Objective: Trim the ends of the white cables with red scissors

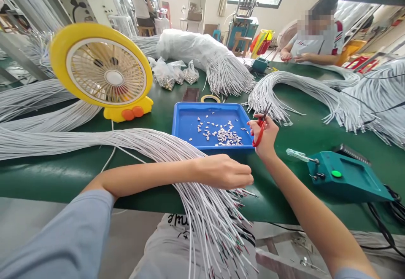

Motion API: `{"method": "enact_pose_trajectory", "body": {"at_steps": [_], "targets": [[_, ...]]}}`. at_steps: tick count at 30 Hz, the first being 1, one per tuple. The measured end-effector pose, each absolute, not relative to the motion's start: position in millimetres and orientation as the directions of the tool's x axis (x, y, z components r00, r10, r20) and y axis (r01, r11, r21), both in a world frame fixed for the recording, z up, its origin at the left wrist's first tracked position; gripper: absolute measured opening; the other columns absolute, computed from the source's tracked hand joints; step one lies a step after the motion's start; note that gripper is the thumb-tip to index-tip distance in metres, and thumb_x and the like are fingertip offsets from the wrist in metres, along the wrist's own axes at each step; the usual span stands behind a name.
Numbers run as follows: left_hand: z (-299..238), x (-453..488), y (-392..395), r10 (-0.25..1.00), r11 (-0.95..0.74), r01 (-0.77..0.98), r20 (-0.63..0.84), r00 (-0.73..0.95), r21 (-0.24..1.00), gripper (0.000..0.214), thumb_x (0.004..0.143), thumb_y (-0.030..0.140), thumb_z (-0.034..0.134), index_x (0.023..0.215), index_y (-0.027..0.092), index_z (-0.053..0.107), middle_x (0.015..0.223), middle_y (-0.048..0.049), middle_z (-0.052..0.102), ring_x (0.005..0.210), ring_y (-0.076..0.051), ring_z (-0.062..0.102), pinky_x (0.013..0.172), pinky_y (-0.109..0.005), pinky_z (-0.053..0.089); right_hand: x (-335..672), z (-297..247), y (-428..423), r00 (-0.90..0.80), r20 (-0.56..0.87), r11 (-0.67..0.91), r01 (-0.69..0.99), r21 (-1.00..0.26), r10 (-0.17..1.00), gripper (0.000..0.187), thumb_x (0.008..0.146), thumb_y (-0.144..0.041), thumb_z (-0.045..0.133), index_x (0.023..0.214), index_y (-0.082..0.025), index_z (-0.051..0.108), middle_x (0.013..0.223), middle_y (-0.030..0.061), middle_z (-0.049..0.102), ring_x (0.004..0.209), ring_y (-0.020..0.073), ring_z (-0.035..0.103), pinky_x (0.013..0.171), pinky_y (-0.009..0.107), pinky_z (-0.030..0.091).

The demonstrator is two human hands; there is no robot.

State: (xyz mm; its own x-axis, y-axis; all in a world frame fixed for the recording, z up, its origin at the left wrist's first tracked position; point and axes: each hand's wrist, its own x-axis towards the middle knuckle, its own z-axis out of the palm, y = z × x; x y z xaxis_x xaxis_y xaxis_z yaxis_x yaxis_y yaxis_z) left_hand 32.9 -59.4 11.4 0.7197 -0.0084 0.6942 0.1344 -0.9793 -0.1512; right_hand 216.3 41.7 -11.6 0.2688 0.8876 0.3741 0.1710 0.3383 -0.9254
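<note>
My left hand [226, 173] reaches across a thick bundle of white cables [152, 142], its fingers curled closed. Whatever lies in those fingers, if anything, is hidden. The cable ends hang over the front edge of the table above my lap, with small red and green wire tips showing. In my right hand [266, 135] is a pair of scissors with red handles [260, 132], the dark blades pointing up and away. That hand is at the right edge of a blue tray [179, 142], where many small pale connectors [228, 136] lie scattered and heaped.
A yellow fan [134, 110] stands at left. Behind the tray are a tape roll [210, 98], bags of small parts [166, 74] and a wrapped cable bundle [193, 45]. A teal device [344, 173] sits at right, more cables [278, 85] beyond. A person [316, 38] works opposite.
</note>
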Motion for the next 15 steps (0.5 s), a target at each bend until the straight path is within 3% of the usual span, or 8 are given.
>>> {"method": "enact_pose_trajectory", "body": {"at_steps": [3, 5, 6, 8, 12, 15], "targets": [[9, 36, -67, -0.087, -0.97, 0.076, 0.618, 0.781, -0.232, 0.023, 0.094, 0.012, 0.047, 0.086, 0.014, 0.068, 0.073, -0.0025, 0.064, 0.062, -0.011, 0.058, 0.049, -0.025, 0.043, 218, -14, 45, 0.261, 0.387, 0.353, 0.167, -0.921, 0.884, 0.025, 0.068, -0.028, 0.07, 0.091, -0.021, 0.063, 0.062, -0.0039, 0.063, 0.048, 0.008, 0.05, 0.047, 0.021, 0.041], [10, 40, -74, -0.148, -0.97, -0.005, 0.578, 0.802, -0.242, 0.025, 0.096, 0.014, 0.045, 0.097, 0.015, 0.07, 0.09, -0.0055, 0.071, 0.083, -0.013, 0.065, 0.071, -0.025, 0.052, 220, -15, 49, 0.258, 0.398, 0.368, 0.157, -0.916, 0.88, 0.027, 0.065, -0.029, 0.074, 0.088, -0.022, 0.064, 0.061, -0.0033, 0.064, 0.046, 0.0092, 0.05, 0.044, 0.022, 0.04], [12, 42, -78, -0.167, -0.973, -0.043, 0.561, 0.811, -0.228, 0.027, 0.097, 0.019, 0.045, 0.103, 0.016, 0.071, 0.101, -0.0067, 0.072, 0.096, -0.014, 0.065, 0.085, -0.026, 0.053, 220, -15, 51, 0.259, 0.403, 0.375, 0.151, -0.915, 0.878, 0.028, 0.062, -0.03, 0.077, 0.086, -0.023, 0.064, 0.06, -0.0025, 0.064, 0.045, 0.0099, 0.05, 0.042, 0.024, 0.039], [18, 44, -85, -0.122, -0.987, -0.045, 0.538, 0.834, -0.155, 0.034, 0.099, 0.032, 0.043, 0.111, 0.015, 0.07, 0.116, -0.0086, 0.07, 0.109, -0.016, 0.062, 0.097, -0.028, 0.05, 220, -15, 56, 0.278, 0.411, 0.386, 0.142, -0.911, 0.868, 0.03, 0.056, -0.033, 0.082, 0.079, -0.026, 0.063, 0.056, -0.0013, 0.064, 0.038, 0.0102, 0.044, 0.037, 0.026, 0.033], [37, 22, -93, 0.163, -0.984, 0.175, 0.465, 0.87, 0.018, 0.047, 0.099, 0.044, 0.039, 0.116, 0.011, 0.068, 0.115, -0.0122, 0.07, 0.107, -0.016, 0.064, 0.095, -0.027, 0.053, 216, -7, 55, 0.249, 0.418, 0.383, 0.179, -0.906, 0.874, 0.032, 0.064, -0.048, 0.078, 0.081, -0.028, 0.06, 0.058, 0.002, 0.065, 0.038, 0.0137, 0.049, 0.038, 0.03, 0.038], [54, -36, -96, 0.577, -0.81, 0.582, 0.276, 0.769, 0.071, 0.043, 0.101, 0.037, 0.035, 0.126, 0.016, 0.063, 0.119, -0.0088, 0.068, 0.111, -0.015, 0.063, 0.1, -0.027, 0.05, 215, 5, 45, 0.13, 0.427, 0.368, 0.328, -0.87, 0.895, 0.05, 0.066, -0.057, 0.076, 0.1, -0.023, 0.061, 0.065, 0.0044, 0.068, 0.042, 0.0153, 0.055, 0.041, 0.029, 0.042]]}}
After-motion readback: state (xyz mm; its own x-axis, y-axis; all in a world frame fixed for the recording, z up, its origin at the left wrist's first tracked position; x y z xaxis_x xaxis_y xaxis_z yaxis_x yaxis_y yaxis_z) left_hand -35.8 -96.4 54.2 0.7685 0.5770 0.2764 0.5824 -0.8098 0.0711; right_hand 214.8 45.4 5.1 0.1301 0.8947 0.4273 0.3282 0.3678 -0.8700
